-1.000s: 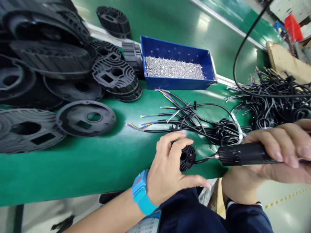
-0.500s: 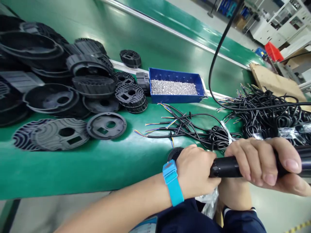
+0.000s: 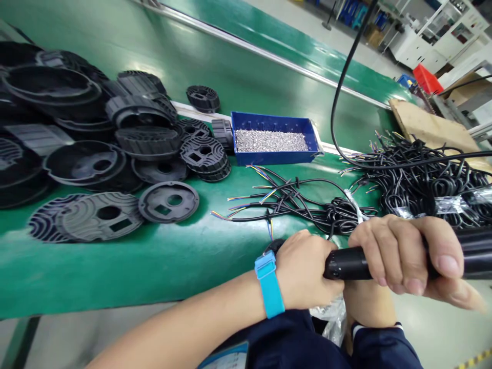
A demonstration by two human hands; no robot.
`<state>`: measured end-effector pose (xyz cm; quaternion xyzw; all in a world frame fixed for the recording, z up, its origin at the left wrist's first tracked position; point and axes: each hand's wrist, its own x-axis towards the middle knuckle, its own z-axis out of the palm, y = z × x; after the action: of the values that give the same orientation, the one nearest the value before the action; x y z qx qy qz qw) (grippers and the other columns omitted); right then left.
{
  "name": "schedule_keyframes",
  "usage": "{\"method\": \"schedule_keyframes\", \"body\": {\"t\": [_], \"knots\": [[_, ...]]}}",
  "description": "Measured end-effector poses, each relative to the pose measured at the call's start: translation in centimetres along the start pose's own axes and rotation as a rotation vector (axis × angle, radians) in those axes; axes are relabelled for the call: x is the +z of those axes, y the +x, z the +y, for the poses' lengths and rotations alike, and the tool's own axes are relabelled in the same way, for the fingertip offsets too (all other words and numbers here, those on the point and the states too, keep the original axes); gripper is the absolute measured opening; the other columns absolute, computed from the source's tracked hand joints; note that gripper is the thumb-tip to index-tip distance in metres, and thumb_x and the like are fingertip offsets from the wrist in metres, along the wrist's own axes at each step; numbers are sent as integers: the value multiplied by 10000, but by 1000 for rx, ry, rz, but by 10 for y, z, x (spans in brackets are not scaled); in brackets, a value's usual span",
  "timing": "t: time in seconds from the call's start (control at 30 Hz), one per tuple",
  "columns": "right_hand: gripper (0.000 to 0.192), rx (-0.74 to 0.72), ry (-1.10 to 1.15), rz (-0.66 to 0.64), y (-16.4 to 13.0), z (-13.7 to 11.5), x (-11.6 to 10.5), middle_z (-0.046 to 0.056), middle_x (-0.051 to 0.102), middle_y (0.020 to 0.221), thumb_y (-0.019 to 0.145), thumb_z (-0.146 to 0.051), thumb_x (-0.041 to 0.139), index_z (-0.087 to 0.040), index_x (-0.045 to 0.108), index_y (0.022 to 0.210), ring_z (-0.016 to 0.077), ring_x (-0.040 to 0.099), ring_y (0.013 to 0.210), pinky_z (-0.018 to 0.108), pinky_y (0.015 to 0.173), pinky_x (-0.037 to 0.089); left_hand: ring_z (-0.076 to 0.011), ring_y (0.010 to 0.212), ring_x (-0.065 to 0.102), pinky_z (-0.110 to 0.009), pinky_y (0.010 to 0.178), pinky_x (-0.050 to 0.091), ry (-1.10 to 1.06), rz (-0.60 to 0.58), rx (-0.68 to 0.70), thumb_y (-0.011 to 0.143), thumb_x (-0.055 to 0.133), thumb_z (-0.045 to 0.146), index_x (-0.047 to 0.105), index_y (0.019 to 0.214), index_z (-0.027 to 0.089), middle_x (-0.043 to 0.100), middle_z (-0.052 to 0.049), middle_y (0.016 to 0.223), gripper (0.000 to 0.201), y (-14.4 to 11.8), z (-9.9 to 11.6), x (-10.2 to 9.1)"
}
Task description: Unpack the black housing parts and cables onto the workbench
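R hand (image 3: 403, 253) is being wrapped round the black powered screwdriver (image 3: 348, 264), fingers (image 3: 378, 256) curled tight over the barrel, thumb laid along the rear end. Tool is being held approx horizontal, nose pointing left toward the L hand (image 3: 307, 274). Its black cable (image 3: 338, 97) is being run up and out of the top of the view.

L hand is being closed over a small black round part (image 3: 274, 245) at the near edge of the green bench (image 3: 154, 266); only a sliver of the part is showing past the knuckles. L fingers are being hidden by the back of the hand, so spread can't be told, but the part is being covered and pressed against. Screwdriver nose is being hidden behind the L hand, contact w/ the part can't be confirmed. Blue wrist strap (image 3: 269, 284) is being worn on the L wrist.

Just beyond the hands: loose black wire bundle (image 3: 307, 202) w/ coloured stripped ends. Bigger wire heap (image 3: 426, 179) is lying to the right. Blue bin (image 3: 274, 156) of small silver screws (image 3: 271, 141) is sitting behind the bundle. Black round housings (image 3: 115, 148) are being stacked at left, one flat plate (image 3: 168, 201) nearest the bundle. Cardboard (image 3: 430, 130) is lying far right
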<state>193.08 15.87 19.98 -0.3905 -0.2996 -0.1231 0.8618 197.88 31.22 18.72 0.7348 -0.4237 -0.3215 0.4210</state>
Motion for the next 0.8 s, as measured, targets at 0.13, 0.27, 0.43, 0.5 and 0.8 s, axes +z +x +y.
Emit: {"method": "schedule_keyframes", "body": {"t": [0.13, 0.27, 0.43, 0.5, 0.8], "knots": [[229, -34, -111, 102, -1, 0, 4, -73, 632, 595, 725, -279, 643, -251, 416, 718, 84, 598, 439, 184, 419, 526, -206, 555, 583, -380, 708, 470, 83, 139, 25, 655, 624, 251, 485, 550, 214, 548, 12, 517, 178, 0, -3, 5], [219, -52, -121, 95, 0, 2, 6, -71, 622, 587, 705, -247, 628, -246, 410, 720, 80, 590, 432, 182, 424, 526, -198, 556, 564, -386, 723, 464, 94, 189, 34, 660, 642, 255, 502, 558, 212, 521, 16, 515, 179, 1, -5, 10], [192, -37, -184, 145, 2, 0, 4, -70, 606, 573, 739, -276, 632, -237, 444, 737, 70, 565, 413, 171, 368, 485, -203, 651, 602, -367, 734, 459, 106, 149, 115, 701, 730, 326, 583, 684, 205, 604, 14, 624, 191, 1, -11, 3], [160, -22, -222, 221, 3, -6, 2, -75, 610, 578, 746, -280, 645, -233, 495, 778, 57, 547, 398, 161, 363, 466, -212, 796, 634, -357, 780, 468, 84, 185, 243, 719, 770, 438, 634, 896, 206, 686, -10, 837, 322, -1, -17, -18], [242, -2, -246, 478, 3, -21, -5, -125, 534, 504, 670, -274, 761, -262, 547, 782, 23, 445, 329, 167, 359, 414, -259, 897, 614, -427, 876, 450, 844, 463, -120, 847, 636, 357, 739, 938, 247, 714, -56, 921, 176, 81, -94, -181]]}}
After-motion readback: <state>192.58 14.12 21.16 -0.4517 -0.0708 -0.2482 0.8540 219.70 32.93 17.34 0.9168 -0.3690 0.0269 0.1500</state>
